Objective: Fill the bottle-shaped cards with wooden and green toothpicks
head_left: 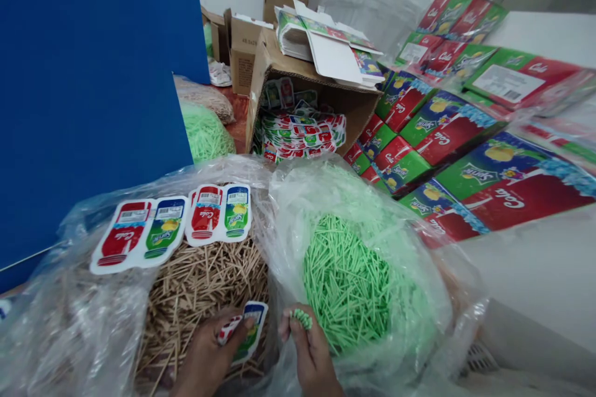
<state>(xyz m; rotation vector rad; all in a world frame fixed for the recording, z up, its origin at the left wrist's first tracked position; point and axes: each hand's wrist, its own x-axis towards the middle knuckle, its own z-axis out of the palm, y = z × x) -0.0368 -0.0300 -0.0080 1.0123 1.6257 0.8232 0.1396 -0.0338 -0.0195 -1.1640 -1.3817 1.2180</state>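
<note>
My left hand (209, 350), at the bottom centre, is closed on a printed card (251, 332) with bottle pictures, held over brown sticks (205, 279) in a clear plastic bag. Just right of it, my right hand (310, 344) pinches a small bunch of green sticks (302, 319), their ends showing at the fingertips. Beside that hand, an open clear bag holds a heap of loose green sticks (347, 279). Two more Cola and Sprite cards (139, 232) (218, 213) lie across the back of the brown sticks.
An open cardboard box (261, 68) full of printed cards (302, 133) lies beyond the bags, with flat white sheets (333, 56) on top. Stacked Cola and Sprite boxes (459, 136) stand at the right. A blue panel (93, 74) blocks the left. More bagged green sticks (205, 130) lie behind.
</note>
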